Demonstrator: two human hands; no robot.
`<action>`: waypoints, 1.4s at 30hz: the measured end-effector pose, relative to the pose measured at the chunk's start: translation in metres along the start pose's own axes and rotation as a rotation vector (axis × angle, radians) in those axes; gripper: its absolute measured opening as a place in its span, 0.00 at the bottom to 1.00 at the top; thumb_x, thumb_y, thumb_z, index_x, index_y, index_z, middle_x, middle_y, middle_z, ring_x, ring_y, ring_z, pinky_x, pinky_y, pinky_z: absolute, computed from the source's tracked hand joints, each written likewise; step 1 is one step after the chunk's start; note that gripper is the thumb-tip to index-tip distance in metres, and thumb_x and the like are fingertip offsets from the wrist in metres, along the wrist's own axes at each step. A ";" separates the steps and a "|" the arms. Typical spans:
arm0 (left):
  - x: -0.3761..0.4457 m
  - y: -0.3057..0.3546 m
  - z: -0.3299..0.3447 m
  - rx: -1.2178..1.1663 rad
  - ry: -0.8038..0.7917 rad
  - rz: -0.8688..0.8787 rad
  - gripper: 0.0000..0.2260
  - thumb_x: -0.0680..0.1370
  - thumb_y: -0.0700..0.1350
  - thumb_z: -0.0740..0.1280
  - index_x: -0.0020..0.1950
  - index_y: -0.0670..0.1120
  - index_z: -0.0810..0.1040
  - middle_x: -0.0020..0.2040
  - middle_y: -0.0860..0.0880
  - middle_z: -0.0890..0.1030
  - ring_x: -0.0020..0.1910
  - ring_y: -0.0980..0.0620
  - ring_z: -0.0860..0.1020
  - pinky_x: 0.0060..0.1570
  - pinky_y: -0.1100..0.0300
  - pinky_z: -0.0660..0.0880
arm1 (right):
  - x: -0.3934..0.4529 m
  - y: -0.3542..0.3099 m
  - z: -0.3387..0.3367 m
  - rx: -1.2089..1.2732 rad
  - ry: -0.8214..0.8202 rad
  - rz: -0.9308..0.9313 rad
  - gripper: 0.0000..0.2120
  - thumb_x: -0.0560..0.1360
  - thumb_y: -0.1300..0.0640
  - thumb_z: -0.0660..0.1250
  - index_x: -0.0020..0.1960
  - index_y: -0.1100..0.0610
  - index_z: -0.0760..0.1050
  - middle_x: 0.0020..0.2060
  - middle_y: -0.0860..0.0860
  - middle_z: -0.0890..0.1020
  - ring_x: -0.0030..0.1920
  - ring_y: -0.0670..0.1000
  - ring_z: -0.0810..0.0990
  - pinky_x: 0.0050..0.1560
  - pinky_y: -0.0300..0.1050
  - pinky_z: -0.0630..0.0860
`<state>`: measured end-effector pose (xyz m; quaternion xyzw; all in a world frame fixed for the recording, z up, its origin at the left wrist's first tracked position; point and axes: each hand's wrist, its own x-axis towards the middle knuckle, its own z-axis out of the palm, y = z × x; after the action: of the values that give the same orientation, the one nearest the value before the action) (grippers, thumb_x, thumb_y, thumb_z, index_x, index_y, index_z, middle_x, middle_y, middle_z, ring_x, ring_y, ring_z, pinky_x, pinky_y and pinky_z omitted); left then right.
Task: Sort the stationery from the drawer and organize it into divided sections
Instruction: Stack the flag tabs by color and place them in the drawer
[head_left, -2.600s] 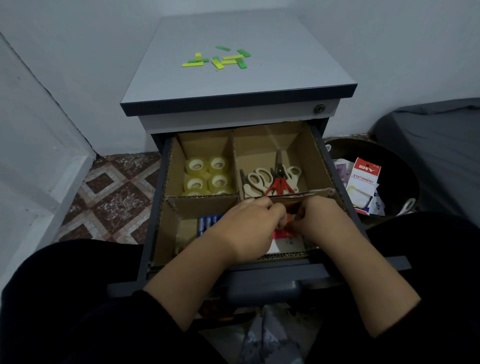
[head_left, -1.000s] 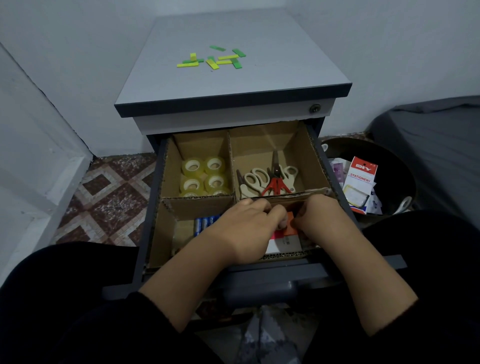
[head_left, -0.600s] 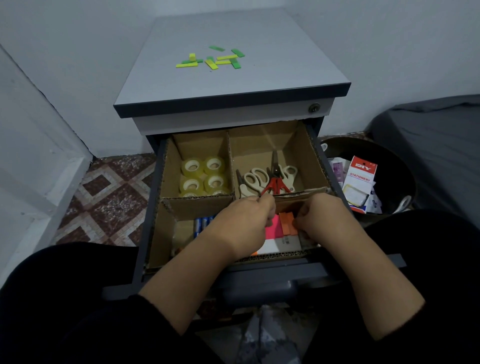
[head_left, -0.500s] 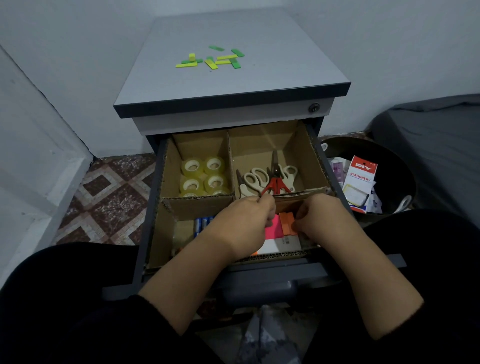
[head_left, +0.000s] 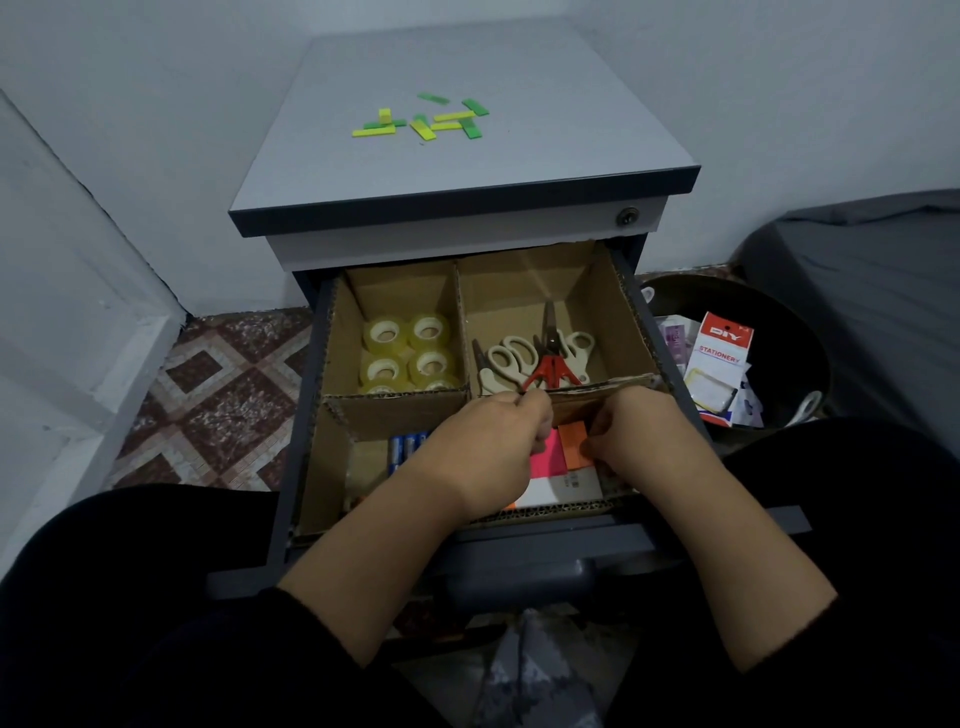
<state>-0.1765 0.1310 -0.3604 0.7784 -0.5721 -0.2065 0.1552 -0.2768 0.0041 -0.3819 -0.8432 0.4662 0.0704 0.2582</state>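
Head view: both hands were down in the near right section of the cardboard-divided drawer (head_left: 311, 415). Left hand (head_left: 488, 447) was curled, fingertips at the pink sticky notes (head_left: 545, 457); right hand (head_left: 639, 441) pinched the orange sticky notes (head_left: 571, 441); the exact hold of each grip was partly hidden. Beyond the hands: scissors (head_left: 540, 358). Beyond-left of the left hand: tape rolls (head_left: 410, 353). Just left of it: blue batteries (head_left: 408, 447).

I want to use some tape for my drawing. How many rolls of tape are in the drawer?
6 tape rolls show, all in the drawer's back-left section: two at the back, two in the middle, two at the front, half hidden behind the cardboard divider. More may lie underneath.
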 end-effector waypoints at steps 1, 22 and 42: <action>0.000 0.000 0.000 -0.005 0.000 0.000 0.13 0.74 0.31 0.55 0.49 0.49 0.67 0.53 0.47 0.75 0.54 0.49 0.75 0.54 0.49 0.74 | -0.001 0.000 -0.001 -0.001 0.000 -0.003 0.06 0.73 0.59 0.68 0.46 0.60 0.82 0.41 0.57 0.83 0.43 0.57 0.82 0.46 0.45 0.80; 0.001 0.000 0.001 0.185 -0.035 0.013 0.13 0.76 0.36 0.58 0.57 0.49 0.69 0.56 0.47 0.74 0.56 0.46 0.70 0.55 0.53 0.70 | -0.010 -0.008 0.002 -0.119 -0.061 -0.318 0.14 0.66 0.53 0.74 0.51 0.46 0.80 0.45 0.49 0.82 0.49 0.51 0.80 0.48 0.47 0.79; 0.000 -0.017 -0.012 -0.586 0.648 -0.117 0.17 0.74 0.28 0.54 0.41 0.49 0.71 0.35 0.49 0.81 0.39 0.50 0.80 0.40 0.56 0.76 | -0.012 -0.010 0.001 -0.069 -0.030 -0.358 0.16 0.67 0.55 0.72 0.54 0.43 0.80 0.39 0.42 0.75 0.48 0.48 0.79 0.48 0.45 0.78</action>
<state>-0.1567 0.1363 -0.3577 0.7572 -0.3660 -0.1139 0.5290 -0.2753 0.0180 -0.3745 -0.9199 0.3022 0.0520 0.2447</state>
